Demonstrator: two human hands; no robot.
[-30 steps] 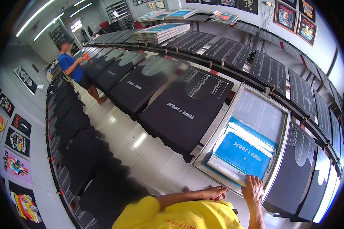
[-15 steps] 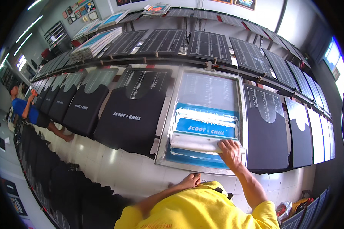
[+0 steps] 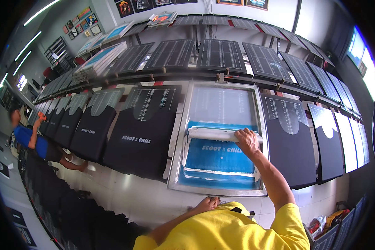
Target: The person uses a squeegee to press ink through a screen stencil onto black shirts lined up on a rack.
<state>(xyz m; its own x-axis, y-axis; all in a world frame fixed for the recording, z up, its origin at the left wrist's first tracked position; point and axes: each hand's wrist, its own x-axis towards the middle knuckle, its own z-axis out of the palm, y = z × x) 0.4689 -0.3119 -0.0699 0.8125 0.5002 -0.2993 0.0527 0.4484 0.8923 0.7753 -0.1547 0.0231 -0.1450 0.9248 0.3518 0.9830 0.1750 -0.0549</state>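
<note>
A framed printing screen [image 3: 262,166] with a blue stencil lies over a station right of the middle. My right hand [image 3: 248,141] is closed over the right end of a white squeegee [image 3: 212,134], which lies across the upper part of the blue stencil [image 3: 212,160]. Pale lettering shows in the stencil just below the squeegee, and a streak of white ink [image 3: 218,173] runs across its lower part. My left hand [image 3: 209,203] is closed by my waist, close to the screen's near edge; whatever its fingers hold, if anything, is hidden.
Left of the screen, black shirts with pale prints [image 3: 137,146] lie on boards in a row. A plain black shirt [image 3: 291,154] is on the right. Behind runs a rail with dark boards [image 3: 221,54]. A co-worker in blue [image 3: 35,135] holds an orange tool [image 3: 42,116] at far left.
My right hand has pushed the squeegee away from me, from below the lettering to above it. White ink now lies along the stencil's lower part. My left hand stays by my waist.
</note>
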